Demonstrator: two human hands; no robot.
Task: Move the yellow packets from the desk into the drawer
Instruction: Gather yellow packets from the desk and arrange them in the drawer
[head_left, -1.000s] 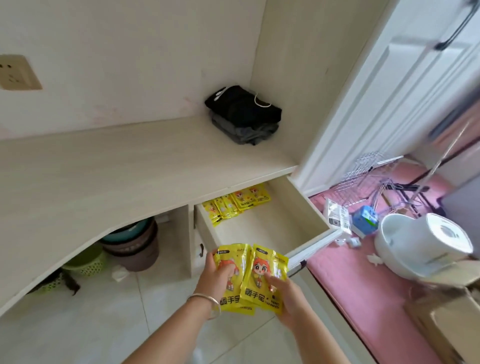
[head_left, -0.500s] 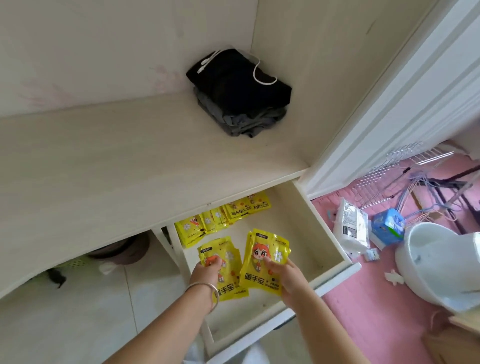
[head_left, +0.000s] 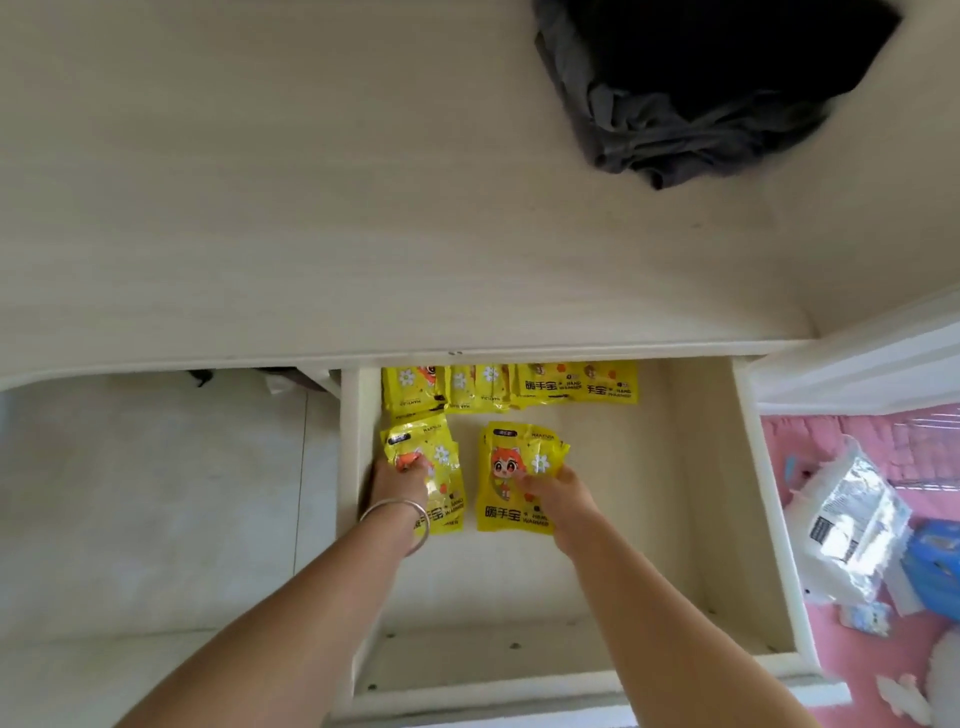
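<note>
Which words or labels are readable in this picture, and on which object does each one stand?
"暖手宝" and "HAND WARMER": packet under the right hand, lower edge.
"暖手宝 HAND WARMER": back row of packets in the drawer.
Packet under the left hand: text partly covered, blurred.
Silver bag on the floor: black label too small to read.

Setting: home, likely bedroom. Evidence: built-in pale wood surface (head_left: 363, 208), folded dark clothes (head_left: 701, 104) upper right, tiled floor (head_left: 156, 493) left, pink mat (head_left: 924, 452) with household clutter right.
</note>
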